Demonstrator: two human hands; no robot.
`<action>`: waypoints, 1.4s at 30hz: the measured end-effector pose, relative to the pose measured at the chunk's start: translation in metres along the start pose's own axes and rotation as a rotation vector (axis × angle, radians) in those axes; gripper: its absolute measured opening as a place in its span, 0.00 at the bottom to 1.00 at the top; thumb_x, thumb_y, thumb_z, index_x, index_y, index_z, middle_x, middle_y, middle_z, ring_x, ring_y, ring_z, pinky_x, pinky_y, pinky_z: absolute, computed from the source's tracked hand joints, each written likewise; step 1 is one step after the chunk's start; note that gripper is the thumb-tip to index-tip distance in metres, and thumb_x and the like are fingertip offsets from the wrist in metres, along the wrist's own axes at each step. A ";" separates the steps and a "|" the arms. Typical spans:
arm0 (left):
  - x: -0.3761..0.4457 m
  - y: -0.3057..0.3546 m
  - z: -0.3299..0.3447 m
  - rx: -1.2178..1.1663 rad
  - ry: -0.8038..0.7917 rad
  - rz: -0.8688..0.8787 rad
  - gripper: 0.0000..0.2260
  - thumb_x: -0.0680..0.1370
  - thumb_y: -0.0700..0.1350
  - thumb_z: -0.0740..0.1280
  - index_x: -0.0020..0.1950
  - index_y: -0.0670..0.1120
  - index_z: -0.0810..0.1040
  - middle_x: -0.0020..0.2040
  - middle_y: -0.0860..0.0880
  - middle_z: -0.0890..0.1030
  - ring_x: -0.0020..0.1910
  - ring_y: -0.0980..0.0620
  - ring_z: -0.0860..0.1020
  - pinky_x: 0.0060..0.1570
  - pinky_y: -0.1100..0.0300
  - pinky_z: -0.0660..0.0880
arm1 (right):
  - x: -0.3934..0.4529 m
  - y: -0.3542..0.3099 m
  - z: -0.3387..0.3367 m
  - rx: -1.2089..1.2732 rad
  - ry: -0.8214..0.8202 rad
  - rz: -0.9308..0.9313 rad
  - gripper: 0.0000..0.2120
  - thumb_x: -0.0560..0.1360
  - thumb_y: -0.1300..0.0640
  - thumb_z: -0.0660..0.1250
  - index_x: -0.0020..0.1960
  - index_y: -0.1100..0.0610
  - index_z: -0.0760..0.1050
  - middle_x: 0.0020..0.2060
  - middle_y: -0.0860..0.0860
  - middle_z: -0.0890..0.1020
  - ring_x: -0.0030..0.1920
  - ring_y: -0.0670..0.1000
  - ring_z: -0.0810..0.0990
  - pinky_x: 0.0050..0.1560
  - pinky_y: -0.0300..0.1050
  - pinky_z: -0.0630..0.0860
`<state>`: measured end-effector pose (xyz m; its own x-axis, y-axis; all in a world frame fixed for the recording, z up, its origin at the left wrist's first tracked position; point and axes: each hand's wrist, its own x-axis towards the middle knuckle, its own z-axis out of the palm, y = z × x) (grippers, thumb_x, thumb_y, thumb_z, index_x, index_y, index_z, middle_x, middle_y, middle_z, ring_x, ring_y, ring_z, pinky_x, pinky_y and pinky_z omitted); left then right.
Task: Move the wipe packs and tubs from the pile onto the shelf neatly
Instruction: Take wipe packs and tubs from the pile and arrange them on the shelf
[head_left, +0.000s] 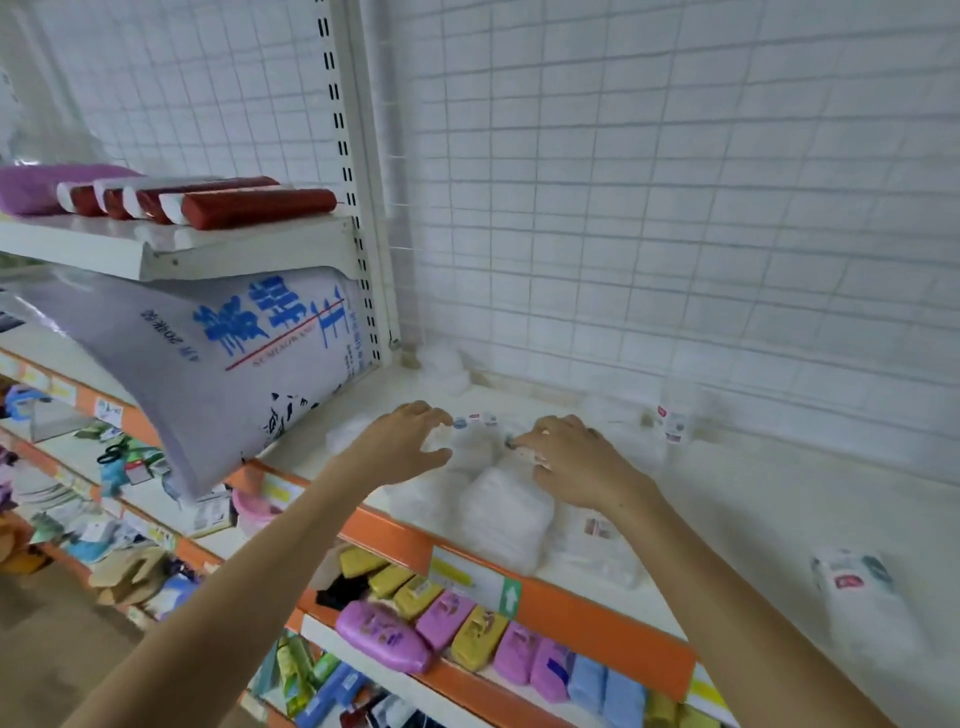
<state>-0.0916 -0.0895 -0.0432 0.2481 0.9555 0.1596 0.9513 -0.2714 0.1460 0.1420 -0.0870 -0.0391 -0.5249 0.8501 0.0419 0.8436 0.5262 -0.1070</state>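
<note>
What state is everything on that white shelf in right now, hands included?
Left hand: fingers curled over the clear packs, grip unclear.
Right hand: fingertips pinching a clear pack.
Clear packs: lying heaped at the shelf front.
Small bottle: standing upright by the grid wall.
Lone pack: lying apart, right.

White wipe packs (498, 499) piled on shelf (779, 519).

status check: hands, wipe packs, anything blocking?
Left hand and right hand over the pile of wipe packs on the shelf; grip unclear. One pack lies apart, right. Big bag leans alongside.
</note>
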 end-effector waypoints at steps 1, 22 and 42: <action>0.010 -0.004 0.004 -0.010 -0.013 0.017 0.20 0.77 0.54 0.63 0.67 0.50 0.68 0.63 0.48 0.72 0.61 0.50 0.70 0.58 0.56 0.70 | 0.004 0.001 0.001 0.002 -0.002 0.027 0.23 0.77 0.56 0.57 0.71 0.48 0.62 0.68 0.52 0.63 0.68 0.55 0.60 0.66 0.51 0.63; 0.110 -0.056 0.037 -0.214 -0.341 0.199 0.26 0.73 0.52 0.68 0.69 0.50 0.65 0.66 0.46 0.71 0.61 0.47 0.71 0.59 0.55 0.69 | 0.049 0.009 0.017 0.020 0.004 0.445 0.36 0.74 0.58 0.64 0.74 0.41 0.50 0.67 0.53 0.64 0.65 0.55 0.65 0.62 0.49 0.67; 0.121 -0.074 0.055 -0.573 -0.271 0.074 0.33 0.68 0.42 0.75 0.70 0.42 0.65 0.65 0.45 0.69 0.62 0.47 0.71 0.59 0.59 0.68 | 0.050 0.007 0.031 0.380 0.164 0.594 0.35 0.71 0.55 0.71 0.72 0.54 0.58 0.64 0.55 0.66 0.65 0.54 0.66 0.63 0.45 0.65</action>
<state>-0.1223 0.0528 -0.0883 0.4188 0.9065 -0.0525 0.6994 -0.2851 0.6554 0.1185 -0.0414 -0.0681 0.0584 0.9982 0.0145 0.8679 -0.0436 -0.4948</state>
